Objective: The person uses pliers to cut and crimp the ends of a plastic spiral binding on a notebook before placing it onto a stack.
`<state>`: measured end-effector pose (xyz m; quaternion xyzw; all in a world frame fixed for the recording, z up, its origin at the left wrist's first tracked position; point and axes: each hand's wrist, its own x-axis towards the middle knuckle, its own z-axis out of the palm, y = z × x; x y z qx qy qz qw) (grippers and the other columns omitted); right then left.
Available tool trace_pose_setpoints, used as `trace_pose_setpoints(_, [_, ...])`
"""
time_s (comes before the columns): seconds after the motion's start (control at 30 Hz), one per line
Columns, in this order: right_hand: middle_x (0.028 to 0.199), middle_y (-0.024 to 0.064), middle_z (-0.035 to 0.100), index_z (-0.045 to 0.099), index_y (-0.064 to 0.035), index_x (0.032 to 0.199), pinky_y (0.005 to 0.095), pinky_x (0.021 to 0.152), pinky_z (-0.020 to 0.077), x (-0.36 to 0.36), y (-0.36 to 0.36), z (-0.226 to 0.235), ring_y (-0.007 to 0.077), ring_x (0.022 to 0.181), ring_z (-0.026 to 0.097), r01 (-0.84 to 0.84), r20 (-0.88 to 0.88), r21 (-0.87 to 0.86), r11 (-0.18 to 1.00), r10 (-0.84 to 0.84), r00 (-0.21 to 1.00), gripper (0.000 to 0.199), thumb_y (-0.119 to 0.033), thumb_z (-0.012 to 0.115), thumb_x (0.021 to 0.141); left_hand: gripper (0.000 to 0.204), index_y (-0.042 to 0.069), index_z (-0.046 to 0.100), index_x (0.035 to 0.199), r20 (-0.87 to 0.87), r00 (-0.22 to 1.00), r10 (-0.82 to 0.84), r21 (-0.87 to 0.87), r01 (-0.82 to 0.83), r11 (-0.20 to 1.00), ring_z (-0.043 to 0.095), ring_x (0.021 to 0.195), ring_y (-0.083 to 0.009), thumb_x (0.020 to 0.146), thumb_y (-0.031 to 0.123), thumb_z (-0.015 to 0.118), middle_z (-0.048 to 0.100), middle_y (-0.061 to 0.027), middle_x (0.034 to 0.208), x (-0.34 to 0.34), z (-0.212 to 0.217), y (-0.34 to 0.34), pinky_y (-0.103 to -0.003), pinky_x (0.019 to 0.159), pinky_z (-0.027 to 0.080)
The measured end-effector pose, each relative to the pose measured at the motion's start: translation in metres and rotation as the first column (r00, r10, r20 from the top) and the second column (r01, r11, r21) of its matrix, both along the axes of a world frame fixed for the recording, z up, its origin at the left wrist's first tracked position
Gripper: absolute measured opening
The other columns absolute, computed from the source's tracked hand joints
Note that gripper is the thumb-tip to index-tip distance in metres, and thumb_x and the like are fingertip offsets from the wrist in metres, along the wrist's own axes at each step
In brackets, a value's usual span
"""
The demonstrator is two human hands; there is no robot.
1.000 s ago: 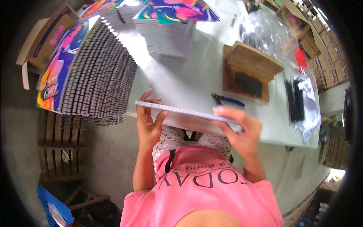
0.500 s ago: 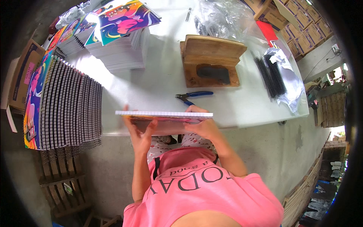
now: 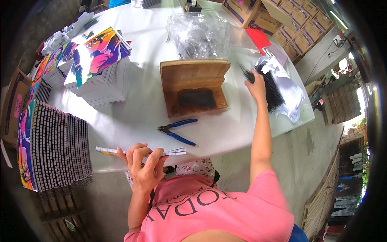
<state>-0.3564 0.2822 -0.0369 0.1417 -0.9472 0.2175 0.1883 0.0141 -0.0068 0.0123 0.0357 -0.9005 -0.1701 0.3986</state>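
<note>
My left hand (image 3: 144, 171) is closed round a thin unbound notebook (image 3: 105, 150), holding it edge-up at the table's front; white page edges face upward and part of the colourful cover shows. Over on the right, the fingers of my right hand (image 3: 256, 86) pinch a black spiral binding coil (image 3: 246, 73). Beside that hand lies a pile of similar black coils (image 3: 275, 96) on crumpled white wrapping (image 3: 292, 94). Blue-handled cutting pliers (image 3: 183, 124) rest spread on the table between my hands. Behind them stands an L-shaped wooden block (image 3: 193, 72) with a dark patch on its base.
At the left stands a long row of coil-bound notebooks (image 3: 60, 145). Behind it is a stack of white page blocks (image 3: 107, 89) topped by a bright cover (image 3: 98, 52). A clear plastic bag (image 3: 197, 36) sits at the back, with cardboard boxes (image 3: 258, 18) beyond.
My right hand has let go of the notebook and reached far right to the coils, picking one up. The left hand keeps the notebook alone, and the view has shifted.
</note>
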Motion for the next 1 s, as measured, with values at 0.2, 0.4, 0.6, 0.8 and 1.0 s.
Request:
trace_pose_setpoints(0.2, [0.098,0.0223,0.062,0.055,-0.0053,0.117,0.0455,0.081,0.0487,-0.018,-0.017,-0.029,0.0384,0.094,0.059,-0.067,-0.016,0.37,0.927,0.078,0.997,0.041,-0.01,0.058,0.077,0.018,0.015,0.065,0.088,-0.028,0.999,0.042,-0.009,-0.043,0.999,0.055,0.088,-0.0224,0.072,0.016,0.072,0.048,-0.0018,0.076,0.002,-0.003,-0.003,-0.049,0.111,0.008])
trace_pose_setpoints(0.4, [0.087,0.0251,0.063,0.059,-0.0039,0.113,0.0481,0.077,0.0488,-0.013,-0.019,0.032,0.0429,0.085,0.061,-0.143,0.098,0.346,0.927,0.116,0.988,0.031,-0.004,0.053,0.082,0.019,0.018,0.066,0.085,-0.028,0.997,0.067,-0.003,-0.067,0.998,0.056,0.087,-0.0196,0.068,0.019,0.074,0.047,0.0,0.075,0.005,-0.004,-0.016,-0.049,0.111,0.008])
trace_pose_setpoints(0.6, [0.093,0.0126,0.06,0.041,-0.013,0.131,0.0366,0.069,0.0531,-0.003,-0.002,0.072,0.0216,0.082,0.063,-0.11,0.219,-0.339,0.934,0.193,0.956,0.053,0.002,0.047,0.082,0.034,0.023,0.068,0.102,-0.045,0.995,0.092,-0.049,-0.094,0.994,0.055,0.091,-0.018,0.069,0.024,0.074,0.046,0.0008,0.076,0.002,-0.01,-0.018,-0.05,0.112,0.004])
trace_pose_setpoints(0.8, [0.084,0.0042,0.047,0.026,-0.0113,0.139,0.0273,0.064,0.0541,0.129,-0.058,0.115,0.0116,0.079,0.054,-0.33,0.014,-0.913,0.238,0.83,0.558,0.066,0.003,0.045,0.078,0.041,0.024,0.066,0.11,-0.055,0.988,0.142,-0.066,-0.146,0.987,0.052,0.108,-0.022,0.07,0.031,0.076,0.047,0.0002,0.081,0.0,-0.014,-0.014,-0.052,0.112,-0.001])
trace_pose_setpoints(1.0, [0.093,0.0045,0.064,0.067,-0.0064,0.104,0.0275,0.073,0.0488,0.229,-0.121,0.096,0.0131,0.08,0.058,-0.592,0.413,-0.56,0.579,0.815,0.407,0.022,-0.017,0.064,0.085,0.035,0.021,0.069,0.094,-0.089,0.985,0.146,0.039,-0.143,0.989,0.05,0.114,-0.0255,0.063,0.034,0.08,0.049,-0.0009,0.083,0.0,-0.013,-0.01,-0.053,0.111,-0.002])
